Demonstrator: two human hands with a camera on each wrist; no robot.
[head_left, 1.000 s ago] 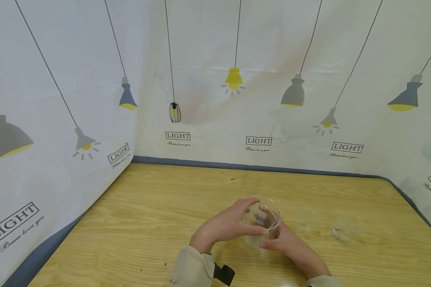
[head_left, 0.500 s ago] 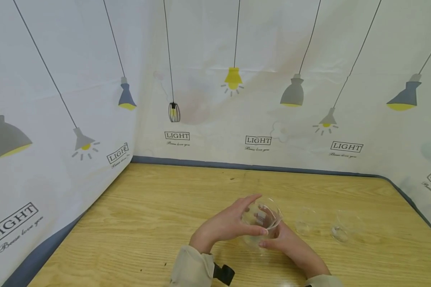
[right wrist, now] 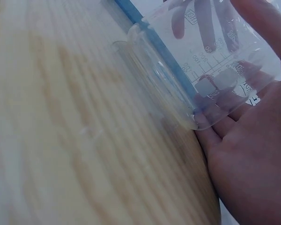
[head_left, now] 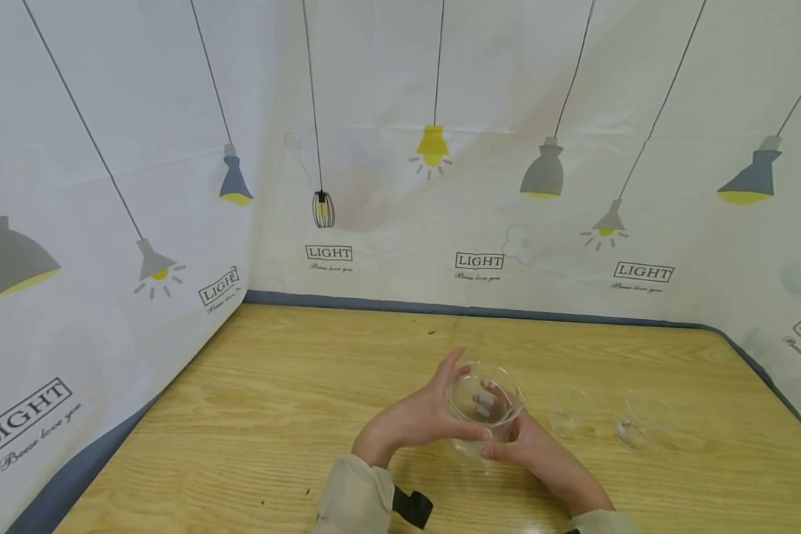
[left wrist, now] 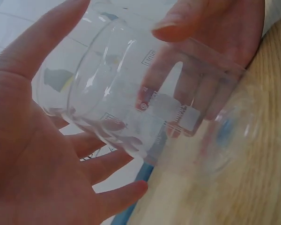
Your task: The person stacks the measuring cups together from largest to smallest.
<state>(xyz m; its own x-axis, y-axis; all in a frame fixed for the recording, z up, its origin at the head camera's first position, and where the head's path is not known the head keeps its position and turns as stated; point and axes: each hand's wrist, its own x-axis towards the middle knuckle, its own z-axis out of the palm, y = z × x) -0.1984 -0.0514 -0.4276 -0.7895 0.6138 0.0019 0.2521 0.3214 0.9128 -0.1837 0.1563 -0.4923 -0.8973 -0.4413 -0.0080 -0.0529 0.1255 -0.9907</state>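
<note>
A clear glass beaker (head_left: 483,408) with white printed markings stands at the table's middle front. My right hand (head_left: 541,456) grips its right side, its fingers curving round behind the glass. My left hand (head_left: 423,415) is at the left of the rim with thumb and fingers spread wide. In the left wrist view, the left fingers (left wrist: 110,164) are nearly straight beside the beaker's mouth. More than one rim line shows there; whether another beaker is nested inside I cannot tell. In the right wrist view, the beaker's base (right wrist: 164,75) is close to the tabletop.
Two smaller clear glass vessels, a nearer one (head_left: 569,411) and a farther one (head_left: 647,419), stand right of the hands on the wooden table (head_left: 294,415). A white curtain (head_left: 387,185) printed with lamps encloses the back and sides.
My left fingers have loosened and spread away from the beaker's rim, with the index finger lifting upward. The right hand keeps its hold in the same place.
</note>
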